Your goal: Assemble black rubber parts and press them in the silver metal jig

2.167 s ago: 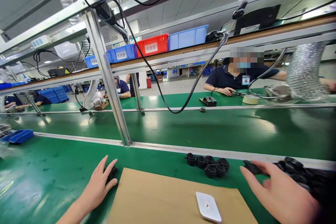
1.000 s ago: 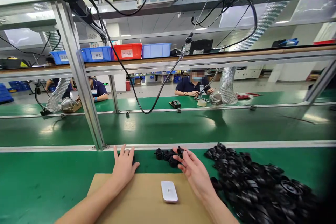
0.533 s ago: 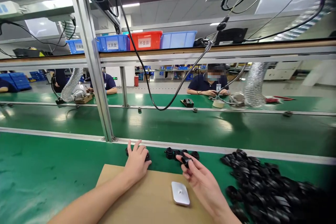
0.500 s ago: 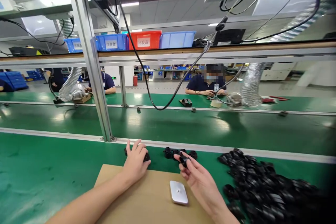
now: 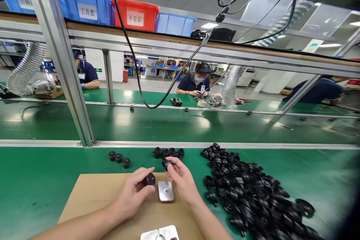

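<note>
My left hand (image 5: pixel 131 194) grips a small round black plastic part (image 5: pixel 150 179) between thumb and fingers, over the brown cardboard sheet (image 5: pixel 84 198). In my right hand (image 5: pixel 184 182), a black plastic piece (image 5: pixel 165 163) is pinched at the fingertips; its exact kind is not clear. Just below and between both hands lies a silver rounded-square metal block (image 5: pixel 165 194) with a small central stud. Beyond my left hand, three round black parts (image 5: pixel 118 158) stand apart on the green table. A cluster of several black capped parts (image 5: pixel 168 152) sits behind my right hand.
A large heap of black plastic parts (image 5: pixel 244 191) covers the table at right. At the bottom edge, a white piece (image 5: pixel 160 233) is partly cut off. A metal post (image 5: pixel 60 60) rises at left. Blue and red bins (image 5: pixel 136 15) stand on the shelf; a co-worker (image 5: pixel 194 82) sits opposite.
My left hand has come back from the far-left parts with a round black part in its grip. My right hand still holds its black piece. The view has swung right.
</note>
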Tool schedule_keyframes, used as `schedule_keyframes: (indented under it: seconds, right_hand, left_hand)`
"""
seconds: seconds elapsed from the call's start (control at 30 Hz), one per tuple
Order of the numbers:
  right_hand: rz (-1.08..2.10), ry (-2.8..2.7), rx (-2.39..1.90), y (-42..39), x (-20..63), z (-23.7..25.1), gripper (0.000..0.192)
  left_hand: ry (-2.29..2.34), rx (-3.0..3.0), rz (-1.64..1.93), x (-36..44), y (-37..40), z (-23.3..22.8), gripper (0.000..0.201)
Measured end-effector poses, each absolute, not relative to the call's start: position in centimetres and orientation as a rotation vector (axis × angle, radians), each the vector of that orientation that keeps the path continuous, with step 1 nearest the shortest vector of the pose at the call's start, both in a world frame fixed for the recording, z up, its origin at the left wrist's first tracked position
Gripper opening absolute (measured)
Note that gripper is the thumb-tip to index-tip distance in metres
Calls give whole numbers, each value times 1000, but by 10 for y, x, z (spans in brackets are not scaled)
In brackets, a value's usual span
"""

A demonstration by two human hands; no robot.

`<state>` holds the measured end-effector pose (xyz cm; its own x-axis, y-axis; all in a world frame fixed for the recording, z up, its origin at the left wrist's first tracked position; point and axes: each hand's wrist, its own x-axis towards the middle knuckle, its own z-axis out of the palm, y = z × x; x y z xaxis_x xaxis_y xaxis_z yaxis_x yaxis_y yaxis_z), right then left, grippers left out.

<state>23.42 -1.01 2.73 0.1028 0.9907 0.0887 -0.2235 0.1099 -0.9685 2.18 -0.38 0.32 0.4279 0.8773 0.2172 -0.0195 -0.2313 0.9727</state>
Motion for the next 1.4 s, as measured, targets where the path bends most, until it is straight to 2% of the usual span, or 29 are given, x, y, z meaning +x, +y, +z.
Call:
schedule_keyframes:
  seconds: [0.17,0.37,0.5,0.77,1.4]
  right_hand:
    - [983,-1400,-1059,-25,231,31,33]
    - [711,-1672,-969,-32,230,41,17]
    - [618,-1748,-955,-31,229,39,20]
    - [543,-1808,-956,-31,228,37,27]
    - [488,-1913,-957,-26,239,38,23]
  left_hand:
    - [684,1605,1037,16,-5,6,48]
    - [684,1387,1051,17,-6,4,41]
    - [706,1365,1049,18,-6,4,33]
    - [687,1364,1026,20,-7,7,33]
    - [674,1284,1088,24,0,2,34]
